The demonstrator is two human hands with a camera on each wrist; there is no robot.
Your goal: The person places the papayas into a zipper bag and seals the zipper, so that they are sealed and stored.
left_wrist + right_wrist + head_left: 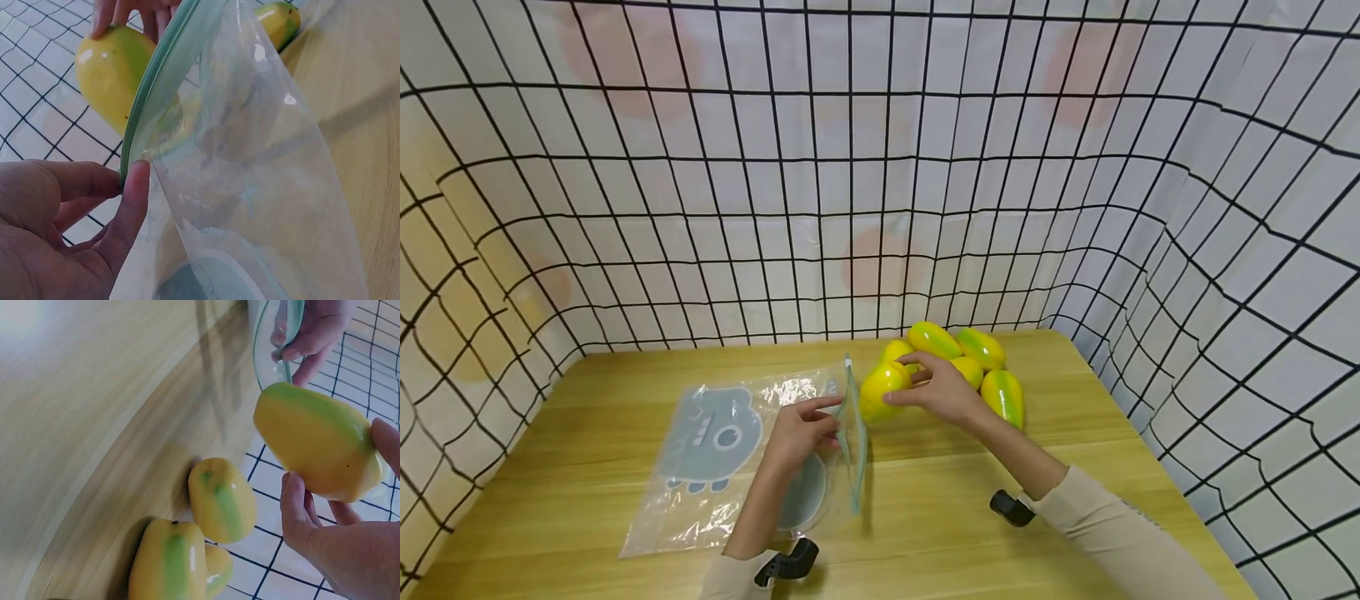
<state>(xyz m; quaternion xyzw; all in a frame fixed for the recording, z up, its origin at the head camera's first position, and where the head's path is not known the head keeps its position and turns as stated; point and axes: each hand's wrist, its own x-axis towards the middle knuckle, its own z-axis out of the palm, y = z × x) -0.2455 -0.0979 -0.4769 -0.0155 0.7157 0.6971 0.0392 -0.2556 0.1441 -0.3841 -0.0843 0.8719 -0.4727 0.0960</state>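
My right hand (946, 388) grips a yellow mango (882, 390) with a green streak, thumb and fingers on opposite sides. In the right wrist view that mango (315, 440) is up off the table, its narrow end close to the bag's mouth. My left hand (805, 432) pinches the green zip edge of a clear zip bag (790, 385) between thumb and fingers. The bag's mouth gapes in the left wrist view, with the mango (112, 75) just beyond the green rim (145, 100). A blue-grey cartoon print (711, 437) covers part of the bag, which lies on the table.
Several more yellow-green mangoes (1002, 397) cluster behind and right of my right hand. The wooden table (940, 517) is bounded by a black grid net (880, 158) over pale cloth at the back and sides. Black wrist cameras (1011, 508) sit at both cuffs.
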